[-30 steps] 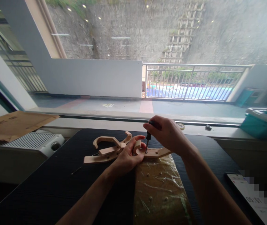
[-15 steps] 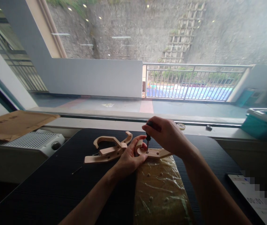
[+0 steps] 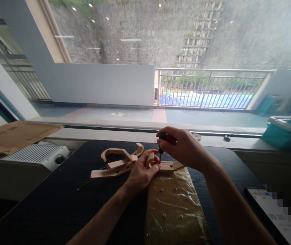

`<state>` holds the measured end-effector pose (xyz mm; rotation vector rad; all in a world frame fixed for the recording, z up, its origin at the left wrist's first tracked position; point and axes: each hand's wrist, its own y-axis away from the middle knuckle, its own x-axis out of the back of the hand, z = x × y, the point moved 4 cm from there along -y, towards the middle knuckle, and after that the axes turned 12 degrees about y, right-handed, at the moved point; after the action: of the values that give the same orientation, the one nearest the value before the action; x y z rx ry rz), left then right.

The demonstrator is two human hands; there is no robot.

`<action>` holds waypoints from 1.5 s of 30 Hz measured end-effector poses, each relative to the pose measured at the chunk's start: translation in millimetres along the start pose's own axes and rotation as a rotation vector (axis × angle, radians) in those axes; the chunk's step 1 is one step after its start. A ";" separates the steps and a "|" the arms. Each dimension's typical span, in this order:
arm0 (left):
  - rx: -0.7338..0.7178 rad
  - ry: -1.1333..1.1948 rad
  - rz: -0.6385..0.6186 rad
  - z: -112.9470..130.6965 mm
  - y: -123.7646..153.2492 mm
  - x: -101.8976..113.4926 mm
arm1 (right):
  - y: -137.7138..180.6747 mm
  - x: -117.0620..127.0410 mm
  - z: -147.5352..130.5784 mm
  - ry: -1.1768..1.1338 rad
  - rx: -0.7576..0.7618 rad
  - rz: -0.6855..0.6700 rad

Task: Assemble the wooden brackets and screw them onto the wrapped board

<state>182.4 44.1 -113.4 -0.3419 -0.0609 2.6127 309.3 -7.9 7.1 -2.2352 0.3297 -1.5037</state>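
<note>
My right hand (image 3: 183,147) is closed round a small black-handled screwdriver (image 3: 161,149), held upright with its tip down on a curved wooden hook piece (image 3: 169,166). My left hand (image 3: 141,170) grips the rounded left end of that same piece and pins it against the top edge of a plastic-wrapped wooden board (image 3: 173,207). To the left, two more wooden hook pieces (image 3: 116,163) lie crossed on the black table (image 3: 53,204).
A loose screw (image 3: 83,185) lies on the table left of my forearm. A phone (image 3: 275,214) sits at the right front. A white heater (image 3: 38,154) and cardboard (image 3: 12,134) are at the left, a teal bin (image 3: 286,136) on the sill at the right.
My right hand has lifted slightly and turned on the screwdriver handle. My left hand keeps its hold on the hook piece.
</note>
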 end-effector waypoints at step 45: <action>0.004 0.007 -0.034 1.8 -1.1 -0.9 | -3.3 -6.9 7.0 0.015 -0.019 0.037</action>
<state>183.3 44.6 -111.3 -0.3456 -0.0589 2.5771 313.0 -0.5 0.7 -2.2215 0.3896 -1.5045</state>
